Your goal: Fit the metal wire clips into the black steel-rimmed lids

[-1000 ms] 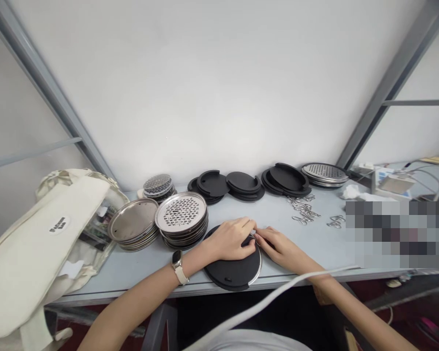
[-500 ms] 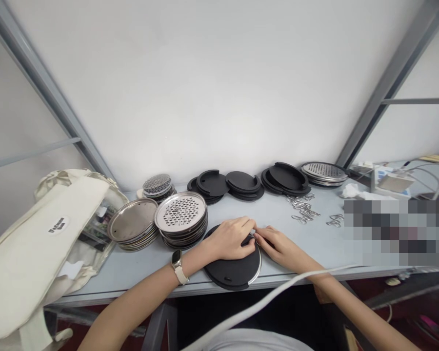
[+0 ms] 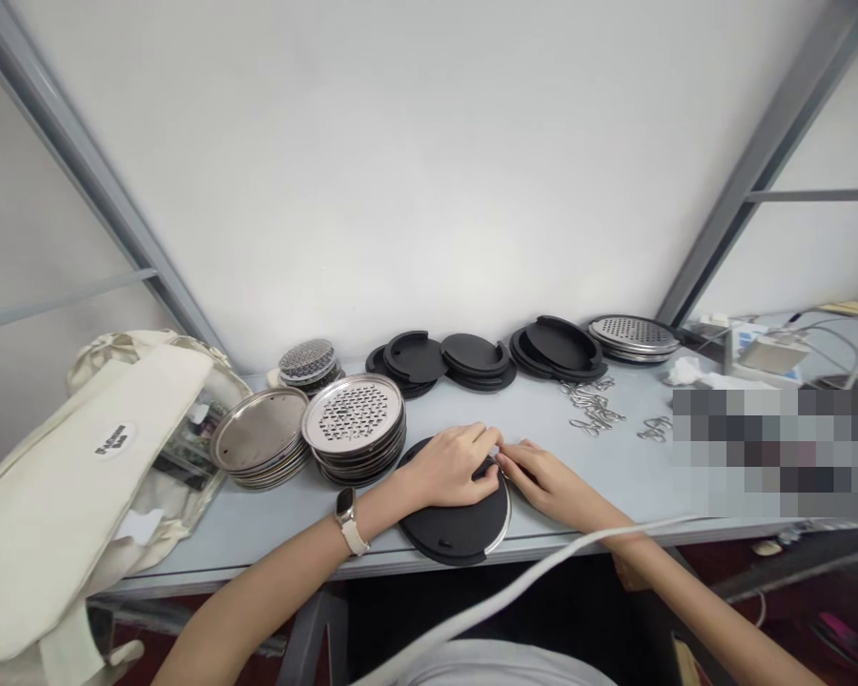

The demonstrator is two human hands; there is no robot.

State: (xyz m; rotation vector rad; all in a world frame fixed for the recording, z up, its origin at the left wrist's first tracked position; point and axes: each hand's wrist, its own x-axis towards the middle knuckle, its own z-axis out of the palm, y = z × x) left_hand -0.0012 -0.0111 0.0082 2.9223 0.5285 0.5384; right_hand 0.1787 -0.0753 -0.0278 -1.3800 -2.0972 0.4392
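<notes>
A round black disc (image 3: 454,524) with a silver rim along its right side lies at the table's front edge. My left hand (image 3: 454,467) rests over its upper part, fingers bent and closed at the disc's upper right edge. From the right, my right hand (image 3: 540,481) meets it there with thumb and finger pinched. A small shiny metal piece (image 3: 496,455) shows between the fingertips of both hands; most of it is hidden. Loose metal clips (image 3: 595,412) lie to the upper right of my hands.
Stacks of perforated metal discs (image 3: 354,414) and plain metal discs (image 3: 261,429) stand left. Black discs (image 3: 476,354) line the back, with grater discs (image 3: 633,333) farther right. A cream bag (image 3: 78,486) lies far left. A white cable (image 3: 529,581) crosses in front of my right forearm.
</notes>
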